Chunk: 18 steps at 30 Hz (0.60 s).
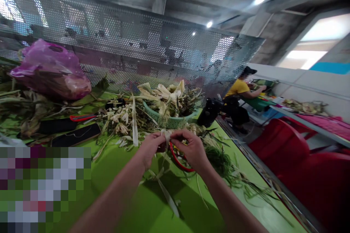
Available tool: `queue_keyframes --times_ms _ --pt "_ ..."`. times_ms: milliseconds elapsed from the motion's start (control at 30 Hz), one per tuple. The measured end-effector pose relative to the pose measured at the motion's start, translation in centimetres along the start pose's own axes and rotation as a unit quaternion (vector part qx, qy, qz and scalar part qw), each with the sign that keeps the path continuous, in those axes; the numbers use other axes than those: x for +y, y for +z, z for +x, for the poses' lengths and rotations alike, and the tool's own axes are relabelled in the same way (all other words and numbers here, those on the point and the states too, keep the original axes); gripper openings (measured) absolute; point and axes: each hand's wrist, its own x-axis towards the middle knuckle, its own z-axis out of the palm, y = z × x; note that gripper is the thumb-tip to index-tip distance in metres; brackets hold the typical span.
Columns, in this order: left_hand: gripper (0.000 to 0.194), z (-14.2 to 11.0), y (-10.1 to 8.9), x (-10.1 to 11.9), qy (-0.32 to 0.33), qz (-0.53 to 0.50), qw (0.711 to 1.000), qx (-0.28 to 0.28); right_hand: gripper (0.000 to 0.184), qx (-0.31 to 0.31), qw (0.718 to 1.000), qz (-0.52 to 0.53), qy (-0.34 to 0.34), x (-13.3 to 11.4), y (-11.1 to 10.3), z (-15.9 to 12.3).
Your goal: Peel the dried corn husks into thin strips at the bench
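Above the green table, my left hand (151,148) and my right hand (193,149) are close together, thumbs and fingertips pinching a pale strip of dried husk (167,137). The strip stands up between the fingers, and part of it is hidden by them. Just below my right hand lies a red curved rim (177,160), partly covered by that hand. Loose husk pieces (168,196) lie on the tabletop under my hands. Beyond them stands a green plastic basket (155,117) heaped with dried husks (172,98).
A purple plastic bag (51,72) and a dark phone (76,135) lie left, near a red-handled tool (82,117). Right of the basket is a black object (210,112). Green strands (218,160) lie near the table edge. Red chairs (281,142) and a seated person (239,87) are right.
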Motion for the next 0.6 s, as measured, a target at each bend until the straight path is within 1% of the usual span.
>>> queue_keyframes --times_ms 133,233,367,467,533,600 --pt "0.012 0.1 -0.04 -0.11 0.003 -0.007 1.0 0.0 0.002 0.005 0.999 -0.052 -0.01 0.13 -0.13 0.07" --pt "0.011 0.19 0.16 -0.02 0.029 0.02 0.999 0.005 0.003 0.01 0.999 -0.05 0.009 0.25 0.01 0.02" --pt "0.013 0.4 0.29 -0.12 0.099 0.09 0.991 -0.013 0.009 0.015 0.997 0.017 0.08 0.3 0.24 -0.08" --pt "0.015 0.64 0.24 -0.37 0.123 0.131 0.983 -0.034 0.01 0.018 0.986 0.091 0.138 0.12 0.29 -0.07" --pt "0.015 0.82 0.14 -0.51 0.135 0.152 0.978 -0.041 0.01 0.016 0.978 0.136 0.16 -0.03 0.27 -0.02" --pt "0.014 0.97 -0.04 -0.57 0.146 0.169 0.974 -0.042 0.012 0.018 0.973 0.166 0.161 -0.15 0.19 0.07"
